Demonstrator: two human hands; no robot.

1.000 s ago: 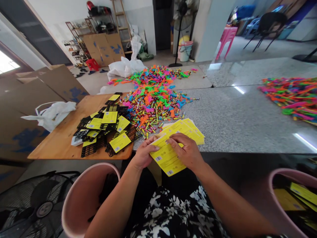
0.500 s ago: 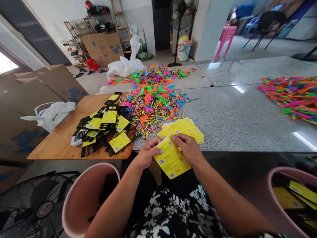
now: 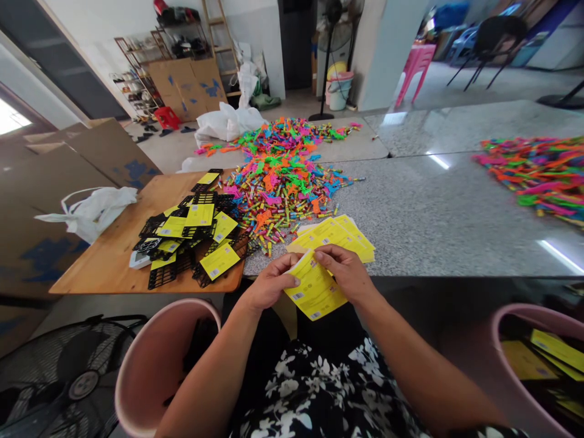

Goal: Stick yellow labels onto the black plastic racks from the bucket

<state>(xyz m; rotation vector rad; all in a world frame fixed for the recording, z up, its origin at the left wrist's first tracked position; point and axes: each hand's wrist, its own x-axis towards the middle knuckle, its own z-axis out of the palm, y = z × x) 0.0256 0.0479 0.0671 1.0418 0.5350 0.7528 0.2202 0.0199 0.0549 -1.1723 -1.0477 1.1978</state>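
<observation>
Hands: 2, both yours, lower ctr; L hand (image 3: 270,285) pinches the left edge of the held cards, R hand (image 3: 344,272) the upper right, both grips narrow.
Held: yellow held cards (image 3: 317,289), btw your hands, in front of the table edge; at least 1, overlap hides exact no.
Card stack: 1 loose card stack (image 3: 358,237), ctr, on the grey table (image 3: 433,231), just past your R hand; qty unclear.
Bins: 2, pink; L bin (image 3: 150,371), lower left, w/ black pcs inside; R bin (image 3: 495,331), lower right, w/ yellow cards & dark pcs, uncounted.
Toys: 3 colourful heaps; 2 adjoining toy heaps (image 3: 283,170) upper ctr, 1 right heap (image 3: 542,176) at right edge.
Grids: 1 heap of black grids (image 3: 171,277) w/ yellow cards, on the wooden table (image 3: 104,261), left of ctr.
Bags: 2 white; one tied-handle bag (image 3: 98,213) at left, one crumpled bag (image 3: 230,121) upper ctr; contents can't be seen.
Fans: 2; floor fan (image 3: 84,384) lower left, stand fan (image 3: 335,36) upper ctr.
</observation>
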